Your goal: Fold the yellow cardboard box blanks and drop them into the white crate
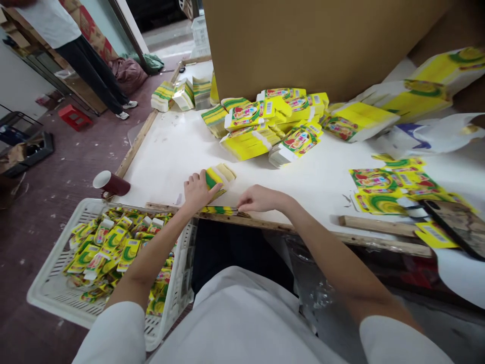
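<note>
White tabletop (170,146), wide beyond fingers (244,205), cartons (220,210) along wooden edge (265,225)

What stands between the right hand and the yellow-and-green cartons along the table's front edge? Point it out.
Nothing visible: the right hand appears to touch the right end of the yellow-and-green cartons. The left hand, at another carton stack, is near their left end, outside that path.
</note>
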Demonstrator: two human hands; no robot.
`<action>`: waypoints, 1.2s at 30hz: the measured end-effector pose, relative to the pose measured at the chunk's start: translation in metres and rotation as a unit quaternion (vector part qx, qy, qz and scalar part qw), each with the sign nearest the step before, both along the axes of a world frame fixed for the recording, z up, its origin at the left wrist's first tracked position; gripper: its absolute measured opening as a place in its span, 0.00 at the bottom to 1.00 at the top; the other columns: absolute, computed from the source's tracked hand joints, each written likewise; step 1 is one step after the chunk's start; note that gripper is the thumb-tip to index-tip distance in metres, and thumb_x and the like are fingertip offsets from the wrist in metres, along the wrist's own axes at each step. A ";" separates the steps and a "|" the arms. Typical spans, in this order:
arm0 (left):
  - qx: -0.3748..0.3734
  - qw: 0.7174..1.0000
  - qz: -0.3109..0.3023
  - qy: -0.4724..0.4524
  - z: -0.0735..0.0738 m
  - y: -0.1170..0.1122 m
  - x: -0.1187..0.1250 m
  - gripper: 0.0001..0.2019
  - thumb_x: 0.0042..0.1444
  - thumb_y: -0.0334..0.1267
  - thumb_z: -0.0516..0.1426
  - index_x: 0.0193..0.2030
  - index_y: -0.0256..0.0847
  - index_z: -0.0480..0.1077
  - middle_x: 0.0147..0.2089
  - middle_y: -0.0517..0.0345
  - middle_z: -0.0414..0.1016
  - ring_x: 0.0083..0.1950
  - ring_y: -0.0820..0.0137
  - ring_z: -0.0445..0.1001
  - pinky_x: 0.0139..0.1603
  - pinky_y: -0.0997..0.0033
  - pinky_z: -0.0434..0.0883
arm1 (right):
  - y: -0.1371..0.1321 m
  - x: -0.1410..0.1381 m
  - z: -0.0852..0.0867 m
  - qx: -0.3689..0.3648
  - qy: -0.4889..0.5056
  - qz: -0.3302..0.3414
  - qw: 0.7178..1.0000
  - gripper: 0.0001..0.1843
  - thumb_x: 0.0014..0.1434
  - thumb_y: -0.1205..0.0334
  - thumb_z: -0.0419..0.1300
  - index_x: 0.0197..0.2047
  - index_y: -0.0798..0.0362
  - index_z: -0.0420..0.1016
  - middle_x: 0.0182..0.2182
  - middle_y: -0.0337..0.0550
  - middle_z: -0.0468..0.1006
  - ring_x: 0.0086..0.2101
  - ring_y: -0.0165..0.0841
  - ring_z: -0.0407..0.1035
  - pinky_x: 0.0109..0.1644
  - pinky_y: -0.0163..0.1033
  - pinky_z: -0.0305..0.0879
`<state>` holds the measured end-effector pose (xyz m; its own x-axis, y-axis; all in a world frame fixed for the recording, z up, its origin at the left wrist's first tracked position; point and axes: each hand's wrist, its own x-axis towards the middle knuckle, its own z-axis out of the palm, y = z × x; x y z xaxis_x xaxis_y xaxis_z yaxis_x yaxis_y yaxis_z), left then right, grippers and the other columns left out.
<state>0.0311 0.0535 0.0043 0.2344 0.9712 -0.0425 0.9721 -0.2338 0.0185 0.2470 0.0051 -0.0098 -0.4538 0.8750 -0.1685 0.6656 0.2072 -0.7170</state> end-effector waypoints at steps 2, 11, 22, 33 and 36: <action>0.005 1.000 0.001 0.003 -0.001 0.000 0.000 0.37 0.64 0.63 0.52 0.68 0.37 0.58 0.60 0.36 0.71 0.61 0.47 0.69 0.59 0.53 0.63 | 0.006 -0.004 -0.004 0.053 -0.018 -0.052 0.997 0.16 0.63 0.65 0.60 0.51 0.46 0.84 0.41 0.39 0.86 0.38 0.33 0.77 0.44 0.35 0.69; 0.002 1.000 0.001 -0.001 -0.004 0.000 -0.001 0.39 0.63 0.65 0.51 0.69 0.37 0.58 0.60 0.37 0.71 0.61 0.47 0.69 0.59 0.53 0.63 | 0.011 -0.018 -0.023 0.163 -0.106 -0.141 0.971 0.14 0.69 0.65 0.54 0.47 0.51 0.82 0.49 0.52 0.77 0.49 0.43 0.69 0.50 0.42 0.64; 0.013 1.000 -0.023 0.002 -0.006 0.001 -0.004 0.37 0.66 0.63 0.49 0.69 0.34 0.58 0.59 0.36 0.71 0.60 0.47 0.70 0.58 0.53 0.63 | 0.033 -0.051 -0.014 0.100 -0.145 -0.188 0.966 0.15 0.66 0.63 0.56 0.51 0.61 0.77 0.47 0.62 0.82 0.46 0.47 0.76 0.47 0.43 0.65; 0.033 0.999 -0.025 0.031 -0.011 -0.002 -0.002 0.36 0.68 0.61 0.46 0.69 0.31 0.58 0.58 0.35 0.71 0.59 0.48 0.69 0.57 0.53 0.64 | 0.026 -0.068 -0.008 -0.043 -0.072 -0.188 0.979 0.18 0.68 0.55 0.56 0.39 0.55 0.86 0.35 0.46 0.87 0.35 0.35 0.78 0.35 0.33 0.66; 0.027 0.999 -0.023 0.024 -0.011 -0.001 -0.003 0.36 0.68 0.62 0.45 0.69 0.32 0.58 0.58 0.35 0.71 0.59 0.48 0.69 0.57 0.53 0.65 | 0.024 -0.067 -0.005 -0.043 -0.070 -0.184 0.980 0.18 0.67 0.53 0.58 0.37 0.54 0.86 0.33 0.47 0.86 0.34 0.37 0.78 0.35 0.34 0.65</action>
<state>0.0284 0.0526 -0.0063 0.2781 0.9606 -0.0028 0.9597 -0.2779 -0.0407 0.1801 0.0293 -0.0151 -0.0779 0.9550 -0.2861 0.7764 -0.1219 -0.6184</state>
